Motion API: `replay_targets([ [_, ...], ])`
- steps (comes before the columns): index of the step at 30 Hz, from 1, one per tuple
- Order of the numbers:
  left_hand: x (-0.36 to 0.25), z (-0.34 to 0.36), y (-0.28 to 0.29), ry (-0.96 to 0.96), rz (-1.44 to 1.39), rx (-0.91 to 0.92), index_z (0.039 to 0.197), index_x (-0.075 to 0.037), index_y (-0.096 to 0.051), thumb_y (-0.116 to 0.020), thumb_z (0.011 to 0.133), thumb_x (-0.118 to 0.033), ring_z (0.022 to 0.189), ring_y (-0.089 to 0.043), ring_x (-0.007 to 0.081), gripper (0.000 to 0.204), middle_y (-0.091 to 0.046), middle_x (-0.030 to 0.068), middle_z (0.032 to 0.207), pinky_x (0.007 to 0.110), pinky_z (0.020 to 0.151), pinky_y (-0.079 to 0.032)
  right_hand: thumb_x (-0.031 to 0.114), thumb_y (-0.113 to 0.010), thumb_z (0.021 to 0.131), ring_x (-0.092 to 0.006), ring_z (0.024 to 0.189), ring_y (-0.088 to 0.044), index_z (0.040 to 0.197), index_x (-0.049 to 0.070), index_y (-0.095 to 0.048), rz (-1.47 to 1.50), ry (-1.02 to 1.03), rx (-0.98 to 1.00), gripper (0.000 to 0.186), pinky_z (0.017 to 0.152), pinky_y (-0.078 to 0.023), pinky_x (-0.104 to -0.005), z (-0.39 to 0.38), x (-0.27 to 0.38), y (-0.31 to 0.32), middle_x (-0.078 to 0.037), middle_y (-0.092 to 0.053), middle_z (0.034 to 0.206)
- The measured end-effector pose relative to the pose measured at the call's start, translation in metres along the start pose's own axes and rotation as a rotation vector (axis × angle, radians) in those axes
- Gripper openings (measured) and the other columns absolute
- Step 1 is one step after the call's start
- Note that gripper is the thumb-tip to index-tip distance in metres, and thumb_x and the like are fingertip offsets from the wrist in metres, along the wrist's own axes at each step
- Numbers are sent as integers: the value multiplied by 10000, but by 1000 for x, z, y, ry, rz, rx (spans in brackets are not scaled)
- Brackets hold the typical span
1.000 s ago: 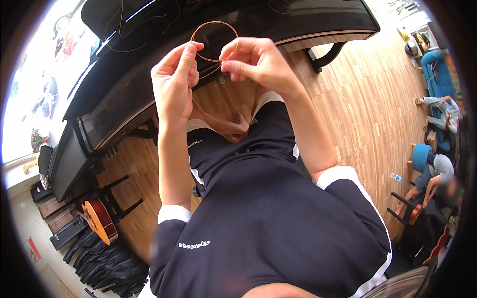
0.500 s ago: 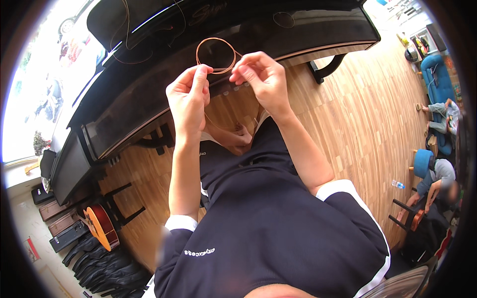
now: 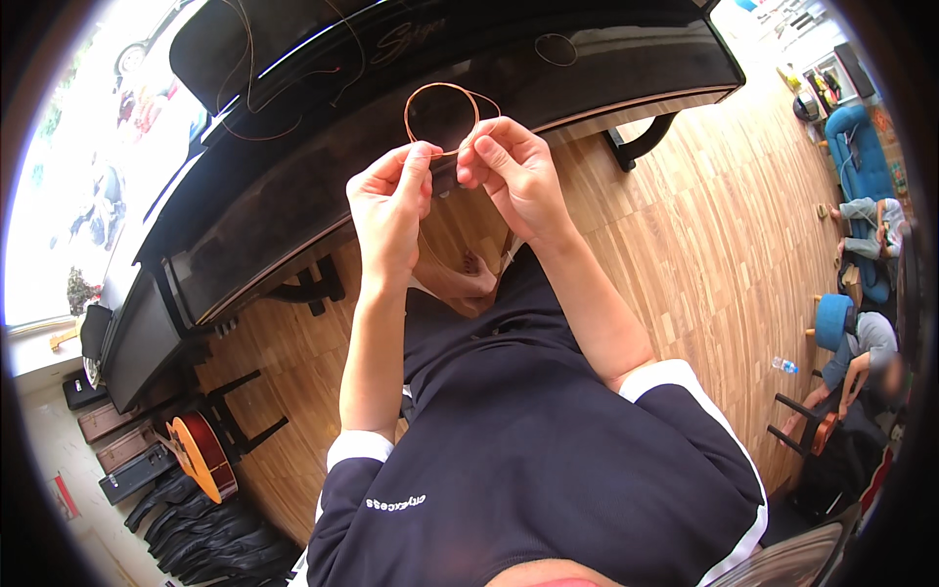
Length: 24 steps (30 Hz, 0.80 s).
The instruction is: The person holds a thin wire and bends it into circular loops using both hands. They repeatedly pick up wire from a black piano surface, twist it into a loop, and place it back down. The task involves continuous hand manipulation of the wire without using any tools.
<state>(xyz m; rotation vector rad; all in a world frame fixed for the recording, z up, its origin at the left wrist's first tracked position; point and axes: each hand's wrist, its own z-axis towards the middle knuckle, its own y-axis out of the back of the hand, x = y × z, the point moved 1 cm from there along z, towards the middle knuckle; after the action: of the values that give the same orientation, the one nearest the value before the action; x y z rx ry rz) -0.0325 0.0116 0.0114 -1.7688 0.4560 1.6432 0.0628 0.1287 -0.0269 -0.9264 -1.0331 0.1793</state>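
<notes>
Two hands meet in front of your chest in the head view, and between them you hold a thin copper-coloured coil of wire (image 3: 442, 117), wound into a small round loop. Your left hand (image 3: 391, 210) is closed, thumb and forefinger pinching the bottom of the loop; your right hand (image 3: 514, 176) pinches it just beside, fingertips nearly touching the left's. Held that way, the loop stands upright above your fingers, probably so the springy wire cannot uncoil.

Behind the loop lies the glossy black lid of a grand piano (image 3: 323, 196). More thin wire (image 3: 274, 98) trails loosely over that lid, and a second small loop (image 3: 560, 49) rests further along it, well apart from your hands.

How many turns the held coil has is too fine to tell, and whether a loose end hangs from it is unclear. Your forearms and dark short-sleeved shirt (image 3: 528, 460) hide most of the wooden parquet floor (image 3: 704, 225) below. At the lower left an orange-bodied guitar (image 3: 201, 455) is partly cut off; seated people at the right rim are small and blurred.
</notes>
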Motion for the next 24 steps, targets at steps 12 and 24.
replay_targets([
  [12, 14, 1, -2, -463, 320, -73, 945, 19, -749, -709, 898, -52, 558, -516, 21, 94, -644, 4, 672, 178, 498, -392, 133, -532, 1011, -195, 883, -686, 1051, 21, -618, 301, -300, -19, 146, 805, -577, -307, -2, -10, -3, -106, -683, 951],
  [24, 17, -3, -3, -651, 712, -99, 900, -6, -751, -751, 823, -13, 487, -485, 71, 77, -582, 35, 607, 219, 468, -373, 158, -483, 1033, -179, 888, -680, 1066, 27, -613, 545, -412, 36, 187, 799, -571, -290, -9, -24, 21, -90, -680, 953],
])
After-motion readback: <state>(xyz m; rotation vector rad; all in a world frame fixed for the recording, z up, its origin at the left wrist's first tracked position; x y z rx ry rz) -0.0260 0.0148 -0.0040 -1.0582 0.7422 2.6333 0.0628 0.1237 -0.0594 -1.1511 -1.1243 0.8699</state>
